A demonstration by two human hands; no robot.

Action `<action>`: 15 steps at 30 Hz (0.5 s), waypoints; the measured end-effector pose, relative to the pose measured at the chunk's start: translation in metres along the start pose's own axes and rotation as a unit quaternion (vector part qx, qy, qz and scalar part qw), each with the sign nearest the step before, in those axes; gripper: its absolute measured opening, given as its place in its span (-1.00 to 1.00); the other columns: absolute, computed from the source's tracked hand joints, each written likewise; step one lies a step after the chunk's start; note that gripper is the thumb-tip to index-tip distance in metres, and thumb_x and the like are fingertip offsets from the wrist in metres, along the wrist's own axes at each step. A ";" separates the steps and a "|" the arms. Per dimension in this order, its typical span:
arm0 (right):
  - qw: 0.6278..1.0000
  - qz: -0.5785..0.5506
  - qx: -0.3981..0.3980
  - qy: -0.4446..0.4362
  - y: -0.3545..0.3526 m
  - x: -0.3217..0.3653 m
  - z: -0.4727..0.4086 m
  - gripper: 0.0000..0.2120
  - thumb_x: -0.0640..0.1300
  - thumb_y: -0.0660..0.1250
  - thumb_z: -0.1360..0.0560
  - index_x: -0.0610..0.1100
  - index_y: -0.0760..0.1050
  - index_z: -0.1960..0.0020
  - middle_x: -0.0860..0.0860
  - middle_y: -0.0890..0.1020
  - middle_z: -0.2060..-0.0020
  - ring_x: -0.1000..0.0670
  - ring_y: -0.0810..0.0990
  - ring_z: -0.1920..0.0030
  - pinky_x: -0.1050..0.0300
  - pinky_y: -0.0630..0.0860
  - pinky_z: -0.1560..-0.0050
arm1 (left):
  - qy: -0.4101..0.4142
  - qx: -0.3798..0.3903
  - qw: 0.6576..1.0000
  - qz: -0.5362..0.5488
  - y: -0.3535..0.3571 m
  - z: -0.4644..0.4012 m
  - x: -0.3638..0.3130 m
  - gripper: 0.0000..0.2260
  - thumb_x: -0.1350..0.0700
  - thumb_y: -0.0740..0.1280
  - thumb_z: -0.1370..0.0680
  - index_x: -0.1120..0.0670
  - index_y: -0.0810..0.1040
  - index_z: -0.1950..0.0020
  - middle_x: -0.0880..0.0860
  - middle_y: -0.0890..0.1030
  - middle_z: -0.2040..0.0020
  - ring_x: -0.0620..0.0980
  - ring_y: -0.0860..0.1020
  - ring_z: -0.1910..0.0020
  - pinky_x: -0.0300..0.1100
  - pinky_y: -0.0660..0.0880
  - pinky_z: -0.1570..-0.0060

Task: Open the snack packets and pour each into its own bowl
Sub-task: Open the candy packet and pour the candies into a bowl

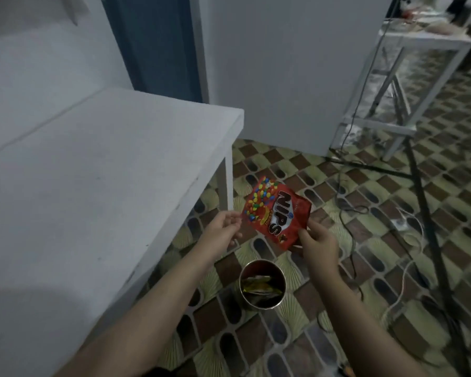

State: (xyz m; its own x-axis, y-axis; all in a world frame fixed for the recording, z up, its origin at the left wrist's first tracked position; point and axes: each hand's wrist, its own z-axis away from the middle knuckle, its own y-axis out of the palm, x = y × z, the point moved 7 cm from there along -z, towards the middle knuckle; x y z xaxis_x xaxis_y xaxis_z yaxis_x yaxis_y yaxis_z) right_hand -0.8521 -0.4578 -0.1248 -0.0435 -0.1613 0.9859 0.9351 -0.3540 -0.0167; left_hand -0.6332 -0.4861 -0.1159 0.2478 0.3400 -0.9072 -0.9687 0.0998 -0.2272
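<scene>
A red Nips snack packet (276,212) is held in the air above the floor, to the right of the white table. My right hand (320,244) grips its lower right corner. My left hand (223,229) is at the packet's left edge, fingertips touching or just off it. Directly below the packet a round metal tin (261,288) stands on the floor. Inside the tin lie yellowish wrappers. No bowl is in view.
A white table (98,186) fills the left half, its leg (225,183) close to the packet. A white cabinet stands behind. A metal rack (400,85) is at the right. Cables (348,213) and a black stand leg (430,227) cross the patterned floor.
</scene>
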 end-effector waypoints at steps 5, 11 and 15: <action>0.991 0.075 -0.058 0.089 -0.031 -0.090 -0.035 -0.73 -0.31 0.25 -0.54 -0.14 0.65 -0.14 -0.06 0.73 0.22 -0.09 0.73 0.22 -0.06 0.69 0.24 | -0.042 0.076 0.995 -0.047 0.059 -0.041 0.039 -0.79 0.12 0.21 -0.63 0.03 0.46 -0.26 -0.02 0.57 -0.10 0.00 0.60 -0.05 -0.17 0.51 0.06; 0.968 0.105 -0.088 0.212 -0.040 -0.214 -0.057 -0.71 -0.21 0.25 -0.51 0.00 0.64 -0.14 -0.11 0.71 0.09 -0.10 0.72 0.21 -0.02 0.69 0.29 | -0.107 0.070 0.991 -0.036 0.095 -0.083 0.114 -0.76 0.16 0.19 -0.64 -0.02 0.41 -0.29 -0.03 0.54 -0.20 -0.01 0.57 -0.10 -0.12 0.50 -0.06; 0.950 0.124 -0.107 0.267 -0.031 -0.302 -0.073 -0.72 -0.31 0.20 -0.51 -0.17 0.63 -0.11 -0.18 0.68 0.09 -0.16 0.70 0.19 0.07 0.67 0.36 | -0.116 0.027 0.993 -0.026 0.102 -0.116 0.181 -0.73 0.17 0.20 -0.63 -0.07 0.39 -0.30 -0.08 0.53 -0.20 -0.02 0.53 -0.17 -0.02 0.49 -0.18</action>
State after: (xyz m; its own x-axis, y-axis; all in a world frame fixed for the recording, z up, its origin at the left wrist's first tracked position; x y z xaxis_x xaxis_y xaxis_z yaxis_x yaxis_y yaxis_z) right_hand -0.8936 -0.4649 -0.4341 -0.0569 -0.6873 0.7241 0.8499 -0.4139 -0.3261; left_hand -0.6883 -0.5229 -0.3442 0.3003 0.5378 -0.7878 -0.9538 0.1711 -0.2468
